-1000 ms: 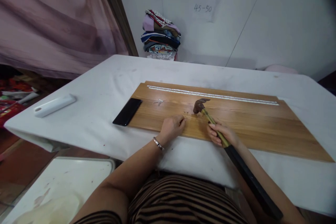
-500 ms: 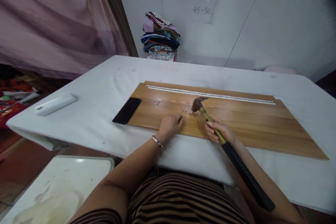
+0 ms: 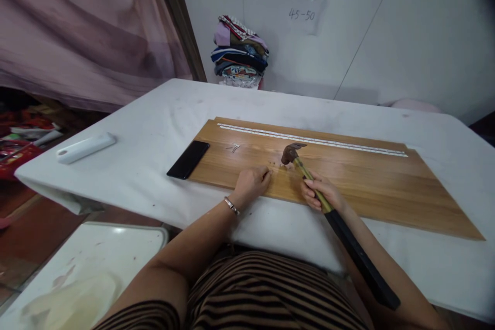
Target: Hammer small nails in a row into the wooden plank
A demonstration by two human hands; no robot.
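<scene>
A long wooden board (image 3: 379, 185) lies on a white table (image 3: 147, 149). My right hand (image 3: 323, 192) grips a claw hammer (image 3: 309, 178) high on its yellow shaft; the rusty head rests on the board near some small marks. My left hand (image 3: 253, 181) lies on the board's near edge, fingers curled together in a pinch just left of the hammer head; what they hold is too small to see. A few loose nails (image 3: 233, 148) lie on the board further left.
A black phone (image 3: 188, 159) lies against the board's left end. A white strip (image 3: 309, 139) runs along the board's far edge. A white handle-like object (image 3: 85, 147) sits at the table's left. Folded clothes (image 3: 240, 51) are stacked by the wall.
The hammer head has come down from slightly raised to resting on the board. Both hands stay almost in place; the view shifted a little.
</scene>
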